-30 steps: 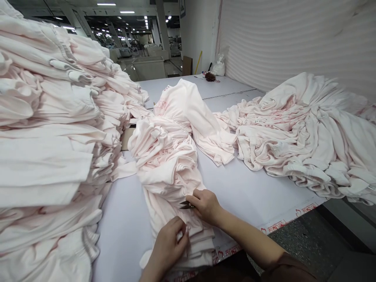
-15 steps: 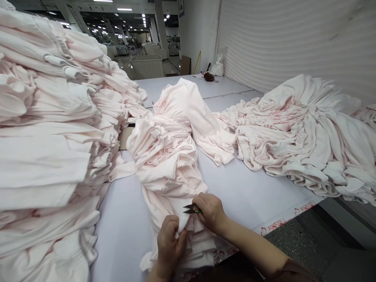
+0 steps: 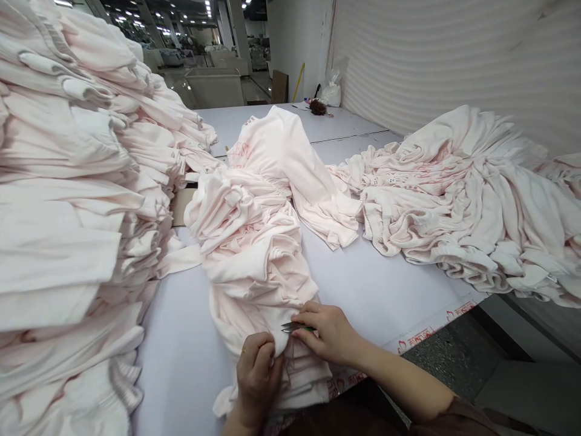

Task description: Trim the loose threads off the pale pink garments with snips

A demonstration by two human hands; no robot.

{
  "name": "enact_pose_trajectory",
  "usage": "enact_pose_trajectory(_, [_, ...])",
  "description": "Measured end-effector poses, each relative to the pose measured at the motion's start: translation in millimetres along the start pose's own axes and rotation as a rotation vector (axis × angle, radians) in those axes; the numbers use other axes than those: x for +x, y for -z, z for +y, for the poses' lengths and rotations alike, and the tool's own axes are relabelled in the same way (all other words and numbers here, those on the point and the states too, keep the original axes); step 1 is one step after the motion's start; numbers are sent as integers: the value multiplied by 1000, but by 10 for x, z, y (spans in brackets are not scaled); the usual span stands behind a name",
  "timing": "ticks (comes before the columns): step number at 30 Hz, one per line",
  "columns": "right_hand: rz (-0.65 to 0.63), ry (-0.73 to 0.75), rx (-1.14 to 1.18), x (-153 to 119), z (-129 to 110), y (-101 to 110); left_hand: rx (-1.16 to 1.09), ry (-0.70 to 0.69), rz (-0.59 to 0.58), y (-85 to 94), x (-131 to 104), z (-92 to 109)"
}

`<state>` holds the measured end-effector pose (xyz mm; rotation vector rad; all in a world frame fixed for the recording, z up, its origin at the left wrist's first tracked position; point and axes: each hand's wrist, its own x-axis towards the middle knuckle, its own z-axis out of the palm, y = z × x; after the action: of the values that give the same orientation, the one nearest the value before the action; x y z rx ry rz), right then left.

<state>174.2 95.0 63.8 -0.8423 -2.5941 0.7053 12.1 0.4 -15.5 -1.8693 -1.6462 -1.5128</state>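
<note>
A pale pink garment (image 3: 254, 254) lies bunched lengthwise on the white-covered table, its near end in front of me. My left hand (image 3: 259, 375) is closed on a fold of this garment, the fingers pinching the cloth. Thread snips (image 3: 290, 327) with dark blades and a bit of green at the grip are held in my right hand (image 3: 329, 332). Their tips point left, just above the cloth beside my left hand, and the blades look almost together. Whether a thread lies between them cannot be made out.
A tall stack of pale pink garments (image 3: 82, 200) rises at the left. Another heap of garments (image 3: 467, 200) lies at the right, reaching the table edge (image 3: 426, 336). Toward the back are a brown tangled bundle (image 3: 318, 107) and a white plastic bag (image 3: 332, 92).
The snips' blades have gone from spread to nearly closed. My right hand's fingers have squeezed in around them, while my left hand keeps its hold on the cloth. The view has shifted slightly.
</note>
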Motion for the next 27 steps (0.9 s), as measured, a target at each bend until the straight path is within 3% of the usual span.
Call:
enact_pose_trajectory(12, [-54, 22, 22, 75, 16, -7, -16, 10, 6, 21, 11, 15])
enact_pose_trajectory(23, [-5, -5, 31, 74, 39, -12, 3, 35, 29, 25, -52, -25])
enact_pose_trajectory(25, [1, -15, 53, 71, 43, -34, -43, 79, 32, 21, -45, -2])
enact_pose_trajectory(27, [7, -13, 41, 88, 56, -72, -167, 279, 3, 18, -13, 37])
